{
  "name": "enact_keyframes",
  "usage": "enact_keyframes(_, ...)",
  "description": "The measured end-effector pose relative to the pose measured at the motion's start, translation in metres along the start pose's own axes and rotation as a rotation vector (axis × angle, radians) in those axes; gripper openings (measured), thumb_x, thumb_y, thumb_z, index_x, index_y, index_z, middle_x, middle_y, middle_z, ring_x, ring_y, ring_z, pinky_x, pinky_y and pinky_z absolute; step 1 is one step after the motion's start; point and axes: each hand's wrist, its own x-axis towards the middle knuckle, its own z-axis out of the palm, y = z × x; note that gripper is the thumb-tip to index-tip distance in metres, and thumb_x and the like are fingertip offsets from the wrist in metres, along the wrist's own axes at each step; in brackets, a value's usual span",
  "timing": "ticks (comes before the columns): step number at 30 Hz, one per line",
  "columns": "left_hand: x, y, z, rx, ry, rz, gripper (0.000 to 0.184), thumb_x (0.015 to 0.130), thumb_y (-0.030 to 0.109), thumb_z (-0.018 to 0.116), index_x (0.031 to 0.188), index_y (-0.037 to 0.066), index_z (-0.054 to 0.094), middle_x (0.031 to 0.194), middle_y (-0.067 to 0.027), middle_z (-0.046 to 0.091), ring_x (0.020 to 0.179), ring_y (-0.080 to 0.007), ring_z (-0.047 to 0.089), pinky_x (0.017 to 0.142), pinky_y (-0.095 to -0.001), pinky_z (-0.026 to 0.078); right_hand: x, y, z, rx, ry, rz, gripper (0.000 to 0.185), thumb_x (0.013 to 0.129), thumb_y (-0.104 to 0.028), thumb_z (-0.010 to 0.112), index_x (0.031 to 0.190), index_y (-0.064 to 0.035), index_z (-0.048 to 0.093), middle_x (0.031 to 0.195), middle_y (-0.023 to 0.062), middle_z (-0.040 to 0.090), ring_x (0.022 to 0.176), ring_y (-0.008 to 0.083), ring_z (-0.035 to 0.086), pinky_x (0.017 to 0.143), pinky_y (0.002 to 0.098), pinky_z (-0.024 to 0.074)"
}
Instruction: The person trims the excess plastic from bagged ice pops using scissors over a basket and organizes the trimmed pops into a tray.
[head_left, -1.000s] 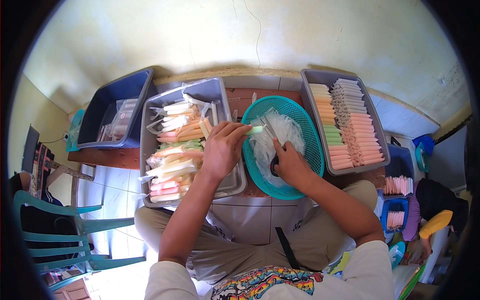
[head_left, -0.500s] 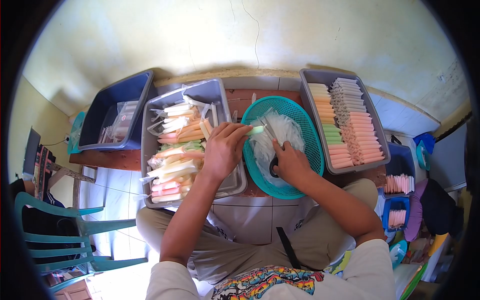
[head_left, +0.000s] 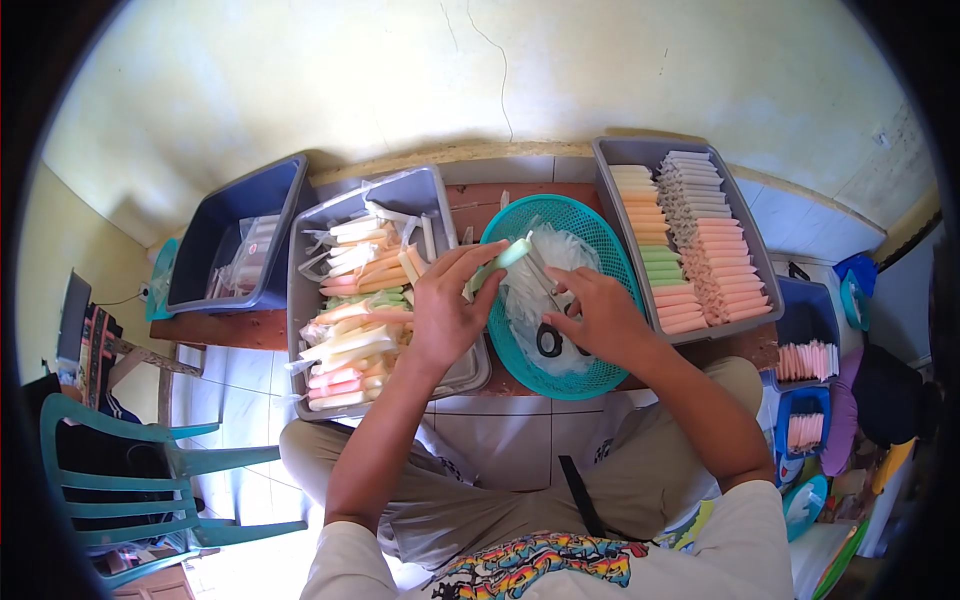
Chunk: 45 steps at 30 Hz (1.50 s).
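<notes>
A pale green ice pop [head_left: 513, 254] in a clear plastic tube is held in my left hand [head_left: 448, 305], its tip pointing up and right over the rim of the turquoise basket [head_left: 632, 318]. My right hand [head_left: 605, 318] is over the basket with its fingers closed around a pair of scissors [head_left: 549, 340]. Their black handle loops show below the fingers and the blades point up toward the pop. Under the scissors lies a heap of clear plastic scraps [head_left: 570, 250]. Part of the green pop is hidden by my left fingers.
Left of the basket, a grey tub [head_left: 440, 190] holds loosely piled pastel ice pops. On the right, another grey tub [head_left: 765, 270] holds neat rows of them. A dark blue tub [head_left: 190, 250] with packed sticks stands far left, near a green plastic chair [head_left: 110, 480].
My left hand has tilted the green pop more upright, showing more of its length. My right hand has shifted slightly right and its grip has loosened, with the scissors' black handles now more visible.
</notes>
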Motion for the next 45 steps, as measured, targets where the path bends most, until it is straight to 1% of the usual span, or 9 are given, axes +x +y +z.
enact_keyframes(6,0.012,0.034,0.028,-0.231,-0.054,-0.109,0.042,0.094,-0.004,0.083,0.135,0.004,0.076,0.118,-0.0111,0.081,0.106,-0.0171,0.077,0.087,-0.0332,0.063,-0.007,-0.007,-0.037,0.299,0.094,-0.036,0.055,0.093,-0.019,0.087,0.143,-0.0024,0.07,0.115,0.0154,0.078,0.09,0.0267,0.08,0.083,0.0398,0.062)
enact_keyframes(10,0.023,0.047,0.061,-0.392,-0.035,-0.131,0.046,0.098,-0.004,0.081,0.142,0.001,0.069,0.123,-0.0124,0.077,0.112,-0.0191,0.076,0.094,-0.0353,0.066,-0.011,0.002,-0.046,0.375,0.184,-0.023,0.045,0.093,-0.018,0.088,0.133,-0.0018,0.074,0.116,0.0171,0.079,0.093,0.0267,0.081,0.08,0.0395,0.0628)
enact_keyframes(19,0.055,0.07,0.127,-0.623,-0.07,-0.243,0.048,0.099,-0.004,0.08,0.143,0.001,0.061,0.124,-0.0078,0.072,0.122,-0.0176,0.07,0.094,-0.0337,0.066,-0.025,0.037,-0.091,0.29,0.331,0.052,0.031,0.096,-0.016,0.085,0.122,-0.0004,0.076,0.112,0.0172,0.08,0.095,0.0283,0.081,0.076,0.0396,0.0631)
enact_keyframes(21,0.058,0.068,0.144,-0.71,-0.013,-0.228,0.044,0.099,-0.004,0.08,0.14,0.0,0.064,0.118,-0.0119,0.077,0.109,-0.0191,0.077,0.091,-0.034,0.067,-0.029,0.051,-0.099,0.279,0.346,0.069,0.03,0.097,-0.016,0.084,0.121,-0.0005,0.076,0.111,0.017,0.08,0.095,0.0283,0.08,0.077,0.0404,0.0627)
enact_keyframes(25,0.062,0.064,0.168,-0.738,-0.035,-0.254,0.039,0.1,-0.002,0.08,0.137,0.001,0.067,0.117,-0.0118,0.078,0.108,-0.0191,0.078,0.092,-0.0337,0.066,-0.037,0.084,-0.113,0.092,0.412,0.043,0.027,0.095,-0.015,0.083,0.119,-0.0017,0.078,0.108,0.0169,0.079,0.096,0.0338,0.078,0.082,0.0439,0.0608)
enact_keyframes(31,0.068,0.062,0.183,-0.521,-0.138,-0.265,0.03,0.103,0.008,0.081,0.13,0.003,0.072,0.112,-0.0078,0.078,0.109,-0.0147,0.075,0.09,-0.0311,0.06,-0.045,0.111,-0.128,-0.05,0.374,0.169,0.021,0.092,-0.01,0.082,0.111,-0.0023,0.079,0.105,0.0172,0.077,0.099,0.0388,0.074,0.09,0.0487,0.058)
enact_keyframes(37,0.07,0.062,0.194,-0.131,-0.255,-0.028,0.021,0.097,0.01,0.083,0.118,0.006,0.08,0.101,-0.0115,0.08,0.098,-0.0254,0.077,0.09,-0.0382,0.06,-0.053,0.137,-0.124,-0.096,0.372,0.188,0.023,0.088,-0.002,0.084,0.11,0.0017,0.078,0.106,0.0196,0.077,0.093,0.0384,0.075,0.084,0.0466,0.0584)
enact_keyframes(39,0.068,0.057,0.201,-0.011,-0.3,0.134,0.018,0.095,0.01,0.082,0.113,0.008,0.081,0.104,-0.0127,0.08,0.1,-0.0314,0.075,0.103,-0.0471,0.056,-0.056,0.144,-0.122,-0.119,0.372,0.192,0.023,0.087,-0.001,0.084,0.109,0.0018,0.079,0.106,0.0198,0.077,0.093,0.039,0.076,0.085,0.047,0.0586)
enact_keyframes(45,0.062,0.059,0.215,0.142,-0.416,0.124,0.012,0.097,0.015,0.08,0.108,0.012,0.083,0.104,-0.0082,0.08,0.11,-0.0298,0.073,0.127,-0.0632,0.033,-0.058,0.145,-0.114,-0.153,0.293,0.285,0.017,0.09,-0.002,0.077,0.107,0.0003,0.081,0.111,0.02,0.077,0.108,0.0423,0.073,0.097,0.0502,0.0579)
